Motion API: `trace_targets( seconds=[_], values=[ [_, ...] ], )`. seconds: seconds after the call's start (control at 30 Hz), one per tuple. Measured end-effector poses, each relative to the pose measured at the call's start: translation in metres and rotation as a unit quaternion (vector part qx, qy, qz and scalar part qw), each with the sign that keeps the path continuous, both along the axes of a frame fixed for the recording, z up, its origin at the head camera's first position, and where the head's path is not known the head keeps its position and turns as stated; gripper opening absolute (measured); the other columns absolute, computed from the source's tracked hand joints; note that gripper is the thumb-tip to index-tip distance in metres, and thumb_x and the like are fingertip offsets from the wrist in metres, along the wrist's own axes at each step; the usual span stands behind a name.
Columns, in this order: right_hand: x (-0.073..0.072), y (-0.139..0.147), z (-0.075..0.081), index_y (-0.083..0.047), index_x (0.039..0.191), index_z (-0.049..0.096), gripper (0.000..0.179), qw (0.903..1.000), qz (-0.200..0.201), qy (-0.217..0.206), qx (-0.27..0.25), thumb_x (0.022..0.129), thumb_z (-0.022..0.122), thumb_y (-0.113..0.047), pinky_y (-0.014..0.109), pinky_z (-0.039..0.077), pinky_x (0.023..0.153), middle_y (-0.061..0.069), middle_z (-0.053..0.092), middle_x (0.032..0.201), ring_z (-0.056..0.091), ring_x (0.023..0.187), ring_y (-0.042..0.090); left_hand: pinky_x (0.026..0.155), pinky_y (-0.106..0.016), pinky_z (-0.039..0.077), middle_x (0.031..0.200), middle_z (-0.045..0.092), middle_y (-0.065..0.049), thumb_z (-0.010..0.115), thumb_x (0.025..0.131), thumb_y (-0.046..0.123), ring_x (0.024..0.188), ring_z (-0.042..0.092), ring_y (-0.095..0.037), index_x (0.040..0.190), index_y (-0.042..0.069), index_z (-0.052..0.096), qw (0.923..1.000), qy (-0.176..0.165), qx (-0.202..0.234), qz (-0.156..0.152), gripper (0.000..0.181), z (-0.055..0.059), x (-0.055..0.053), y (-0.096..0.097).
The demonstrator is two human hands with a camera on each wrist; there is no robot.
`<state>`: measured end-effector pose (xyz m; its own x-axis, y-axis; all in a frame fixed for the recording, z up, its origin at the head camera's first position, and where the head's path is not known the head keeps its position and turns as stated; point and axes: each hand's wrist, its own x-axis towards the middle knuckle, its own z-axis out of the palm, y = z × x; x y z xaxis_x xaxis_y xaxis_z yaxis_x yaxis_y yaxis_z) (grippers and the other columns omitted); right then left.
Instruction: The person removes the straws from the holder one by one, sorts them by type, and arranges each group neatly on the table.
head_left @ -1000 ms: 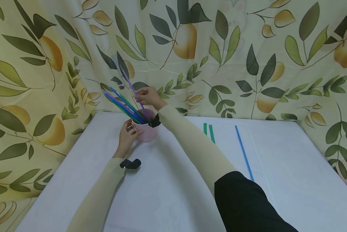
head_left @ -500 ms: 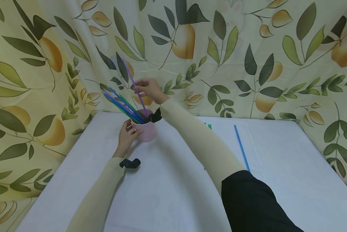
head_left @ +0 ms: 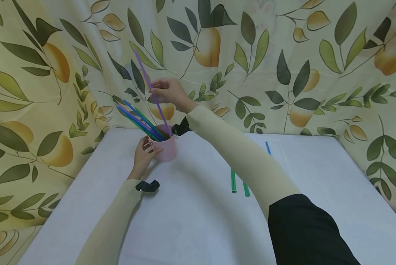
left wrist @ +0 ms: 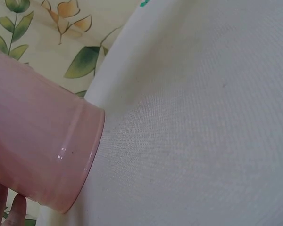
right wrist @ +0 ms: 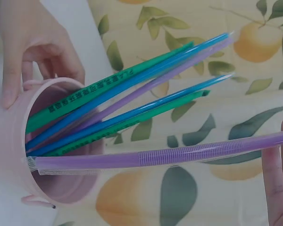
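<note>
A pink cup (head_left: pixel 167 151), shaped like a small pail with little side loops, stands upright near the back of the table. My left hand (head_left: pixel 142 157) grips it from the left, fingers behind and thumb in front. Several wrapped straws, blue, purple and green (right wrist: pixel 125 99), lean out of it to the left. Above the cup, my right hand (head_left: pixel 170 91) pinches a purple straw (right wrist: pixel 191 151) with a ribbed bend, in clear film. The straw's lower end is at the cup's mouth, as the right wrist view shows. In the left wrist view the cup's base touches the table.
Two green-wrapped straws (head_left: pixel 233 181) lie on the white table (head_left: pixel 191 221), partly under my right forearm. Farther right, the tip of a blue straw (head_left: pixel 268 147) shows past the sleeve. A curtain printed with leaves and fruit (head_left: pixel 251 73) hangs behind the table.
My right hand has risen, drawing the purple straw upward, so more of it shows above the cup. The right forearm has shifted right over the table. My left hand keeps its hold.
</note>
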<state>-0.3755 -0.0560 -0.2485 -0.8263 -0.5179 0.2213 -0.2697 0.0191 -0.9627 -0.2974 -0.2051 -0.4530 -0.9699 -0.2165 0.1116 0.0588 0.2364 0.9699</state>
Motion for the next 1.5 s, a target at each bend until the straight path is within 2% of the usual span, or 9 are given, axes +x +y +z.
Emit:
trace_targets(
  seconds=[0.27,0.43,0.5,0.57,0.73,0.83,0.93,1.27,1.5],
  values=[
    [0.013,0.013,0.017,0.002,0.113,0.062,0.025,0.9994,0.011,0.027,0.016,0.090,0.060,-0.008,0.033,0.059,0.082,0.020,0.066,0.110,0.067,0.095,0.024,0.109,-0.043,0.041,0.144,0.039,-0.014,0.074,0.080,0.020,0.131,0.040,-0.029,0.144,0.009,0.032,1.0000,0.001,0.006,-0.004,0.077,0.003,0.000,-0.001],
    [0.019,0.024,0.018,0.004,0.114,0.061,0.026,0.9992,0.026,0.029,0.012,0.090,0.060,-0.006,0.037,0.058,0.085,0.021,0.066,0.109,0.067,0.094,0.023,0.110,-0.045,0.039,0.146,0.035,-0.017,0.072,0.081,0.012,0.132,0.038,-0.032,0.144,0.004,0.029,0.9997,-0.009,0.019,-0.012,0.077,0.014,0.005,0.001],
    [0.022,0.030,0.016,0.004,0.114,0.061,0.026,0.9992,0.033,0.022,0.005,0.090,0.060,-0.005,0.038,0.058,0.084,0.021,0.066,0.107,0.066,0.098,0.029,0.110,-0.045,0.040,0.147,0.035,-0.017,0.072,0.082,0.012,0.132,0.038,-0.032,0.144,0.004,0.030,0.9997,-0.010,0.017,-0.011,0.076,0.017,0.007,0.002],
    [0.025,0.036,0.013,0.004,0.114,0.061,0.025,0.9993,0.035,0.009,0.001,0.090,0.059,-0.005,0.038,0.058,0.084,0.020,0.066,0.107,0.064,0.102,0.033,0.109,-0.044,0.040,0.147,0.036,-0.015,0.073,0.081,0.015,0.132,0.038,-0.031,0.144,0.006,0.030,0.9999,-0.005,0.013,-0.008,0.077,0.012,0.005,0.001],
    [0.033,0.054,0.005,0.003,0.115,0.059,0.025,0.9985,0.043,-0.034,-0.010,0.092,0.056,-0.005,0.042,0.054,0.092,0.020,0.064,0.108,0.064,0.098,0.026,0.109,-0.043,0.042,0.146,0.037,-0.013,0.074,0.080,0.019,0.131,0.039,-0.030,0.144,0.009,0.031,1.0000,0.006,0.004,-0.002,0.078,0.001,0.000,-0.002],
    [0.038,0.066,-0.001,0.003,0.117,0.058,0.025,0.9971,0.040,-0.063,-0.013,0.093,0.054,-0.003,0.042,0.053,0.094,0.012,0.066,0.102,0.064,0.096,0.022,0.108,-0.042,0.043,0.145,0.038,-0.013,0.075,0.080,0.019,0.131,0.040,-0.030,0.144,0.008,0.032,1.0000,0.008,0.001,0.000,0.077,0.001,0.001,-0.001],
    [0.040,0.079,-0.009,0.003,0.118,0.057,0.025,0.9963,0.031,-0.080,-0.011,0.093,0.054,-0.003,0.040,0.055,0.092,0.006,0.067,0.099,0.063,0.102,0.028,0.107,-0.043,0.043,0.145,0.038,-0.014,0.075,0.080,0.018,0.130,0.041,-0.030,0.143,0.008,0.033,0.9999,0.010,0.003,0.000,0.076,0.001,0.001,0.000],
    [0.044,0.129,-0.033,0.003,0.119,0.057,0.027,0.9966,0.009,-0.079,0.025,0.094,0.054,-0.004,0.048,0.049,0.098,0.003,0.067,0.098,0.066,0.095,0.020,0.108,-0.041,0.042,0.145,0.038,-0.013,0.074,0.080,0.019,0.132,0.040,-0.029,0.143,0.009,0.032,1.0000,-0.001,-0.005,0.001,0.077,0.002,0.001,0.001],
    [0.050,0.169,-0.040,0.001,0.117,0.059,0.025,0.9947,-0.011,-0.097,0.034,0.094,0.054,-0.005,0.041,0.053,0.094,0.000,0.068,0.098,0.068,0.091,0.014,0.110,-0.042,0.041,0.145,0.038,-0.013,0.074,0.081,0.021,0.133,0.039,-0.029,0.144,0.009,0.032,1.0000,-0.002,0.004,-0.001,0.077,0.001,0.000,0.001]
  ],
)
